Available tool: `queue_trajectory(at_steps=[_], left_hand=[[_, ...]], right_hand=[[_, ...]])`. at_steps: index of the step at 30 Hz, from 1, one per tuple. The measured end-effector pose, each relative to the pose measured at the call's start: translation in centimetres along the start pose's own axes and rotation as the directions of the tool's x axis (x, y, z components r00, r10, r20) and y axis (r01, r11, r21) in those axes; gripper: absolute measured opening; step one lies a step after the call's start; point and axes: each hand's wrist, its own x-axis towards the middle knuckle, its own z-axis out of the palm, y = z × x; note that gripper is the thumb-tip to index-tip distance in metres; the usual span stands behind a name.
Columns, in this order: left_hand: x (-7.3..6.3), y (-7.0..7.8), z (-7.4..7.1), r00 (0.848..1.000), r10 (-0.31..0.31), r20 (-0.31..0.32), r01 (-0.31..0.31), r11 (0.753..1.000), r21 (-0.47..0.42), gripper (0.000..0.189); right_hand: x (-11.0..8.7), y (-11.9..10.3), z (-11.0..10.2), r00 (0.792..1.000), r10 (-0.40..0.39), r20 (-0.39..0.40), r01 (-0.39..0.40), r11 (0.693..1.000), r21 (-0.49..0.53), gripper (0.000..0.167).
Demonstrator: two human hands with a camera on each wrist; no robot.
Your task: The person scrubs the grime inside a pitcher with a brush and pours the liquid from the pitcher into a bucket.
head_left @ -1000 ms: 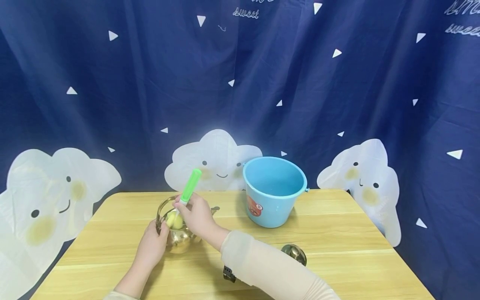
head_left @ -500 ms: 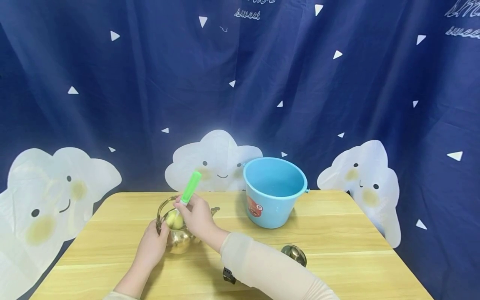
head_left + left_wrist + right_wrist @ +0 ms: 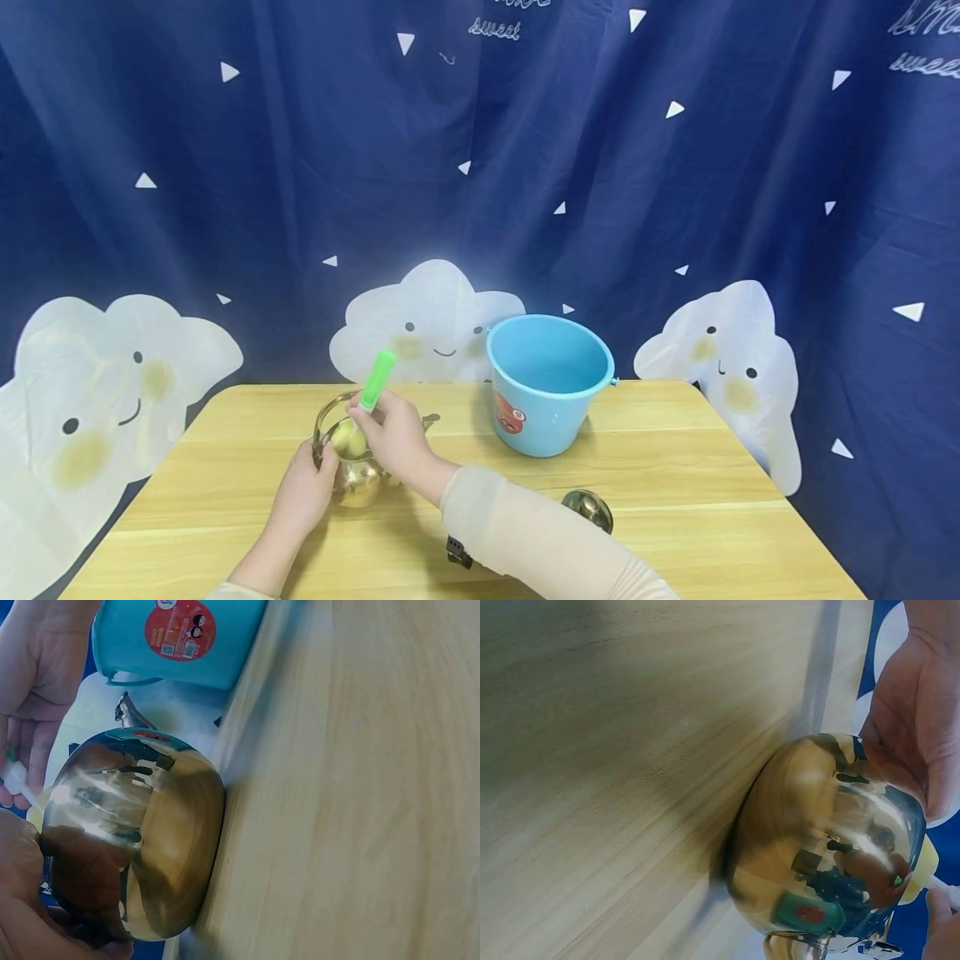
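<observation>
A shiny gold teapot (image 3: 360,485) with a raised hoop handle stands upright on the table; its rounded body (image 3: 142,832) fills much of the left wrist view. My left hand (image 3: 306,492) holds the teapot by its side near the rim, thumb at the opening. Between the thumb and fingers of my right hand (image 3: 399,435) is a sponge brush, pinched by its white neck, with the green handle (image 3: 377,380) slanting upward. The brush's yellow sponge head (image 3: 349,439) sits in the teapot's mouth, its lower part hidden inside. In the right wrist view the yellow sponge (image 3: 924,868) shows above the rim.
A light blue bucket (image 3: 543,421) with a red sticker stands to the right of the teapot. The gold teapot lid (image 3: 588,508) lies on the wooden table (image 3: 675,467) beyond my right forearm. A dark blue curtain (image 3: 480,208) hangs behind the table.
The green brush handle has sunk a little and shifted slightly left, with my right hand almost in the same place. My left hand and the teapot look unmoved.
</observation>
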Motion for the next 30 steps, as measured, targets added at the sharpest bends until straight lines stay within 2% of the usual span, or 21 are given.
queue_trajectory(at_steps=[11, 21, 25, 30], left_hand=[[-0.02, -0.18, 0.04, 1.000, 0.015, 0.007, -0.015, 1.000, -0.003, 0.065], [0.07, -0.09, 0.11, 1.000, -0.009, -0.005, 0.009, 1.000, 0.002, 0.064], [0.06, -0.07, 0.12, 1.000, -0.008, -0.006, 0.008, 1.000, -0.001, 0.064], [-0.05, -0.05, 0.11, 1.000, 0.006, -0.003, -0.006, 1.000, -0.002, 0.064]], right_hand=[[-0.11, 0.51, 0.13, 0.998, -0.053, 0.029, 0.056, 0.993, -0.104, 0.011], [-0.23, 0.21, 0.15, 0.994, -0.098, 0.041, 0.105, 0.972, -0.211, 0.009], [-0.24, 0.09, 0.14, 0.994, -0.103, 0.035, 0.108, 0.969, -0.222, 0.009], [-0.26, -0.11, 0.07, 0.997, -0.073, 0.037, 0.079, 0.972, -0.222, 0.010]])
